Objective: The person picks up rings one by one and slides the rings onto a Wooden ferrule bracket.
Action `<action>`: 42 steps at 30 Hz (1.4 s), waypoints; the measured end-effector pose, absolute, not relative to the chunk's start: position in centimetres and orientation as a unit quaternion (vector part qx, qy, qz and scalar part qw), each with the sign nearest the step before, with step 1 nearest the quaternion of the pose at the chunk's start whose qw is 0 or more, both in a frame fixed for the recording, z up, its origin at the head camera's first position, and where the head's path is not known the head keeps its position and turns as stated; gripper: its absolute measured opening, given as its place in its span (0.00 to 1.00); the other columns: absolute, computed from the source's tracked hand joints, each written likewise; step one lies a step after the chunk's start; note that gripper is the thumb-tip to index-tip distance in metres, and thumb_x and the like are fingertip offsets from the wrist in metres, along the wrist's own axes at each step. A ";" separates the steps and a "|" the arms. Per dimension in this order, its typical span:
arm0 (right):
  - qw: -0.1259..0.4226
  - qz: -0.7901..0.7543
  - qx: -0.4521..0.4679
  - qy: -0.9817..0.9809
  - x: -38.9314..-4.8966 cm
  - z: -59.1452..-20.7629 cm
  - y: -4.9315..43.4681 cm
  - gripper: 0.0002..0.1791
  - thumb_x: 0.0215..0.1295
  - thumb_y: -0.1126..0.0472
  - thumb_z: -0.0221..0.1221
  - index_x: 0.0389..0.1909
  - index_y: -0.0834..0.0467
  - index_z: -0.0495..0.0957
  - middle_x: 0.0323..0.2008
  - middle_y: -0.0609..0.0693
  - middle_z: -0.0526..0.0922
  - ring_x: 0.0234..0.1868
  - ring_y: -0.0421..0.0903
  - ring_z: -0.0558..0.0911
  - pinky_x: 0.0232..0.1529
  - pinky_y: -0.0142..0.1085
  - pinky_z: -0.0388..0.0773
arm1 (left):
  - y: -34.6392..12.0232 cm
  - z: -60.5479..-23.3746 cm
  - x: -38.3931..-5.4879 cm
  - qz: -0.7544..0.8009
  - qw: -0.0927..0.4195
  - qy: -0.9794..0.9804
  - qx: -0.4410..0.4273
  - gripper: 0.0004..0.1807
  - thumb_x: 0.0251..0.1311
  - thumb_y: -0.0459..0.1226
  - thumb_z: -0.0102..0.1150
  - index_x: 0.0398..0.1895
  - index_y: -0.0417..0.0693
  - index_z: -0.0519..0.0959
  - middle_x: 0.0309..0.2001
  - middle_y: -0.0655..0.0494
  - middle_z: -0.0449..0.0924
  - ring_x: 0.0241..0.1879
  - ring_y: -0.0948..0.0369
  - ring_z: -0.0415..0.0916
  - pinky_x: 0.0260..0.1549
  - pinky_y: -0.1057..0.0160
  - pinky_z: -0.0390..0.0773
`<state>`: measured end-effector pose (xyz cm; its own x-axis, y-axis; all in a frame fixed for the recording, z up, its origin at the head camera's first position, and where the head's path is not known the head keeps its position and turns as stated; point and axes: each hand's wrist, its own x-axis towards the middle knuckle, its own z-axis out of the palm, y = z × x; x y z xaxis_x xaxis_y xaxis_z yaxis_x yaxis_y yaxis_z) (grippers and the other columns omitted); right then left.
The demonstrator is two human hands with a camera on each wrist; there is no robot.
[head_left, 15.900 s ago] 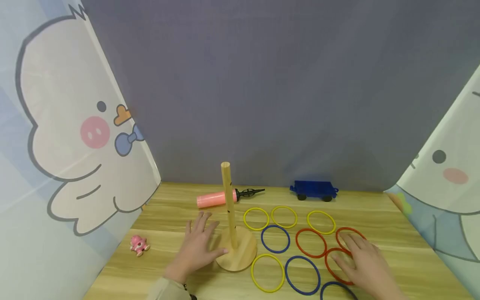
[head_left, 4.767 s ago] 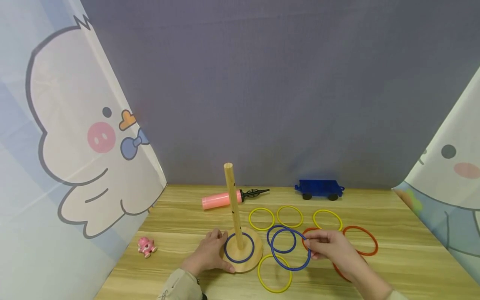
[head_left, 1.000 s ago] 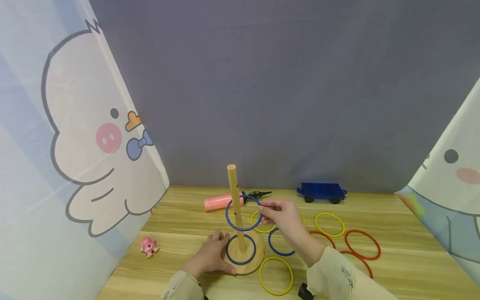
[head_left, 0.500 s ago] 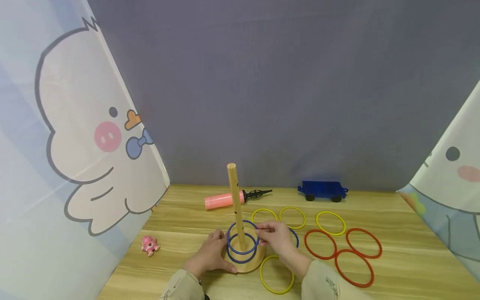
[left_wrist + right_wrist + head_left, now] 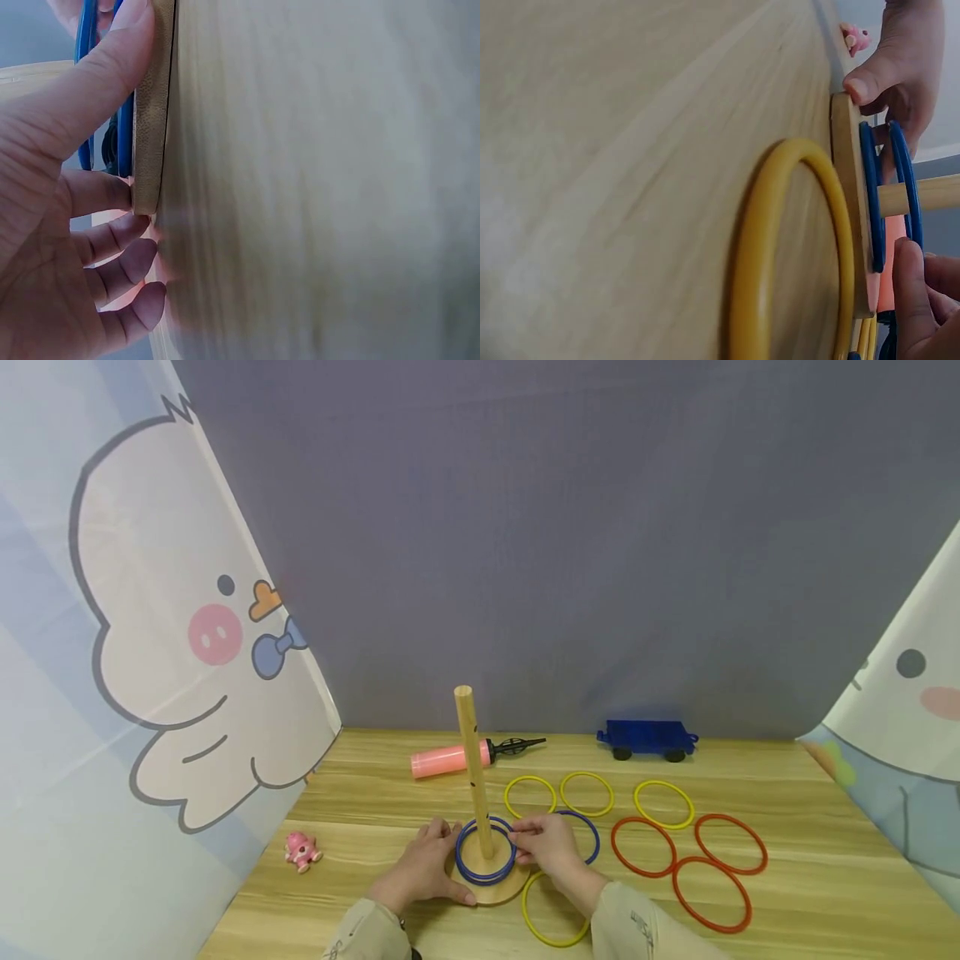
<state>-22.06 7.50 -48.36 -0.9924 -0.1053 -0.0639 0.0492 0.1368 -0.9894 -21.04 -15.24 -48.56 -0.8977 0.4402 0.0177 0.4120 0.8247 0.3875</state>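
A wooden ring-toss stand has an upright peg (image 5: 474,752) on a round base (image 5: 502,893). My left hand (image 5: 426,867) grips the base's left edge between thumb and fingers. With thumb and fingertips, my right hand (image 5: 553,852) pinches a blue ring (image 5: 907,169) on its right side. That ring encircles the peg near the bottom and is slightly tilted. Below it another blue ring (image 5: 870,195) lies on the base, also around the peg. In the left wrist view a gap shows between the two rings, above the base rim (image 5: 152,112).
Right of the stand lie several yellow rings (image 5: 663,783), three red rings (image 5: 643,819) and a third blue ring (image 5: 597,839), partly behind my right hand. A pink hand pump (image 5: 450,760) and blue toy wagon (image 5: 648,737) stand at the back. A pink figurine (image 5: 302,850) sits left.
My right hand has brought a second blue ring from the table over the peg and lowered it almost onto the first. My left hand keeps its grip on the base.
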 end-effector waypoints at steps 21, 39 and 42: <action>0.036 -0.608 -0.044 0.792 -21.9 -48.2 8.6 0.06 0.58 0.73 0.63 0.36 0.74 0.82 0.28 0.58 0.84 0.22 0.48 0.84 0.24 0.37 0.81 | -15.3 -48.4 -21.1 0.203 0.053 0.953 0.220 0.66 0.30 0.64 0.76 0.69 0.31 0.63 0.44 0.56 0.62 0.42 0.57 0.60 0.41 0.55 0.69; 0.022 -0.428 -0.093 0.899 -18.1 -46.8 15.1 0.09 0.51 0.70 0.69 0.19 0.57 0.79 0.15 0.45 0.77 0.14 0.41 0.76 0.16 0.32 0.72 | -15.3 -48.3 -21.0 0.203 0.050 0.951 0.226 0.65 0.31 0.63 0.76 0.69 0.30 0.63 0.44 0.55 0.62 0.41 0.57 0.59 0.40 0.56 0.68; 0.015 -0.390 -0.095 0.916 -17.7 -47.0 15.4 0.13 0.46 0.68 0.72 0.18 0.55 0.76 0.14 0.43 0.75 0.13 0.39 0.73 0.16 0.32 0.69 | -15.3 -48.3 -21.0 0.207 0.050 0.951 0.223 0.65 0.31 0.63 0.76 0.69 0.30 0.63 0.44 0.55 0.62 0.41 0.57 0.59 0.40 0.56 0.68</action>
